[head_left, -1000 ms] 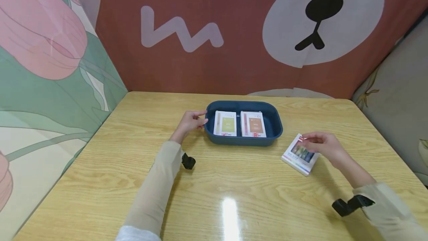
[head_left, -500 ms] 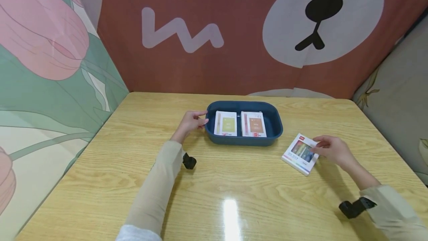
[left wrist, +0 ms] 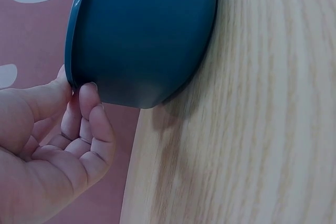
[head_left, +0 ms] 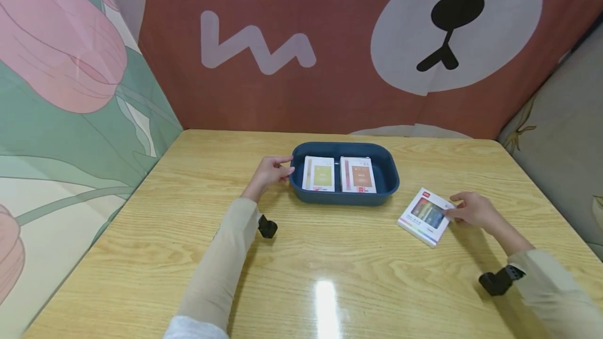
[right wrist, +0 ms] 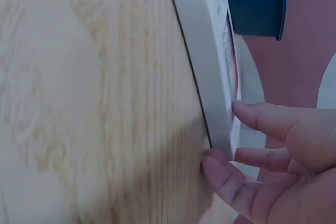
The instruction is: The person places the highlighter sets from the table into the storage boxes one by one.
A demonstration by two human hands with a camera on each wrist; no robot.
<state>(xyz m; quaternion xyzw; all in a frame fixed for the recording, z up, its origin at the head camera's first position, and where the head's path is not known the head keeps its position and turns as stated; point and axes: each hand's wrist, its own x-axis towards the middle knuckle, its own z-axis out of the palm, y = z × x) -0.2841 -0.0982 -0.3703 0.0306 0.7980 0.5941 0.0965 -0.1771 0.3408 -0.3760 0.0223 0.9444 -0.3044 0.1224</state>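
Observation:
A navy-blue plastic tray [head_left: 344,199] stands on the table, and two white boxes lie side by side in it: one with a yellow-green panel [head_left: 318,174], one with an orange panel [head_left: 358,175]. My left hand [head_left: 269,172] pinches the tray's left rim between thumb and fingers, plain in the left wrist view. To the tray's right, a flat white box with colourful sticks on its front [head_left: 426,216] lies tilted in direction on the table. My right hand [head_left: 473,209] grips its right edge, thumb on the top face and a fingertip low at the side [right wrist: 218,169].
The wooden table [head_left: 188,276] reaches back to a red-brown cloth [head_left: 282,103] with a cartoon bear. Patterned cloth also stands along the left and right sides. Black wrist cameras sit on both sleeves.
My right hand has slid right from over the face of the white box to its right edge, uncovering the front. The left hand keeps its hold; the tray and boxes stay essentially in place.

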